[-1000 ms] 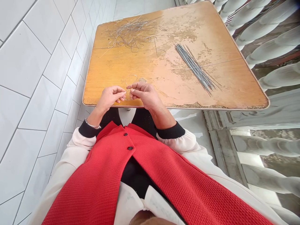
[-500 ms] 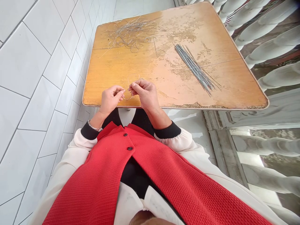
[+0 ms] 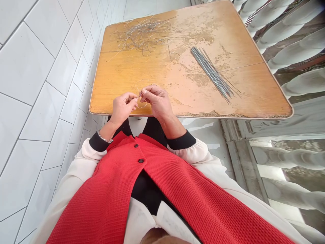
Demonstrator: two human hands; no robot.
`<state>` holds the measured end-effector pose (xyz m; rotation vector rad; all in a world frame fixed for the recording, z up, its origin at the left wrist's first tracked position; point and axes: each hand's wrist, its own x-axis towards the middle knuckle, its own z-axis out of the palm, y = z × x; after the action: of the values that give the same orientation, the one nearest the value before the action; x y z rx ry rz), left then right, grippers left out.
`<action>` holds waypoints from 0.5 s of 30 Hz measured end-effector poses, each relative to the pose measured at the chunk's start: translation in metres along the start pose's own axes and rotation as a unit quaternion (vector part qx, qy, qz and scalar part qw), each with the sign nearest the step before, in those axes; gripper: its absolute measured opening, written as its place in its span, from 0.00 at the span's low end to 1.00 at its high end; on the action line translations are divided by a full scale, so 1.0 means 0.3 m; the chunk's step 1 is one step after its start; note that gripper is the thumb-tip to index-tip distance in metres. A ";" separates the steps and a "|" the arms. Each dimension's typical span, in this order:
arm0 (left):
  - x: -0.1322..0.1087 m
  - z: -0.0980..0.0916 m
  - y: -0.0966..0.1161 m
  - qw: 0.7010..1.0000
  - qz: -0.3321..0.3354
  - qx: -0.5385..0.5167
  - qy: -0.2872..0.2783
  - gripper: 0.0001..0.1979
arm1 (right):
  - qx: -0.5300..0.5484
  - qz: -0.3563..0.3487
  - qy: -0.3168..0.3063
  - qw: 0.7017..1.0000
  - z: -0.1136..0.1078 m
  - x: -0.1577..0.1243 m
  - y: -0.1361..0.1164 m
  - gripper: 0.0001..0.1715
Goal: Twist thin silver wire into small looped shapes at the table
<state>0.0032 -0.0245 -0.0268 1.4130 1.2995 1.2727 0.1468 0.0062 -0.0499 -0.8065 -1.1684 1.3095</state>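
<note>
- Over the near edge of the surface (image 3: 122, 74), the left hand (image 3: 122, 107) and right hand (image 3: 157, 101) meet. The fingers of both are pinched shut on one thin wire loop (image 3: 144, 106), which hangs between them.
- Farther right lies a bundle of straight wires (image 3: 213, 73), its long axis diagonal.
- Farthest left is a tangle of bent wires (image 3: 143, 34).
- No writing can be read.

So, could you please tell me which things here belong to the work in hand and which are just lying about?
In hand: thin silver wire loop, pinched between left hand and right hand.
Lying about: tangled pile of bent silver wires; bundle of straight grey wire rods; worn wooden table.
</note>
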 end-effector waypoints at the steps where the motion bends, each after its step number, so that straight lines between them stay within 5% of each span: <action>1: -0.001 0.001 0.002 1.000 0.000 -0.002 -0.004 0.09 | 0.004 0.009 -0.004 1.000 0.001 0.000 -0.003 0.16; 15: 0.000 0.004 -0.020 0.999 -0.012 -0.051 -0.009 0.08 | 0.016 0.062 -0.044 0.997 -0.009 0.012 -0.001 0.15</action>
<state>0.0035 -0.0235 -0.0329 1.3304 1.2196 1.2888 0.1489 0.0102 -0.0497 -0.8157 -1.1791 1.4763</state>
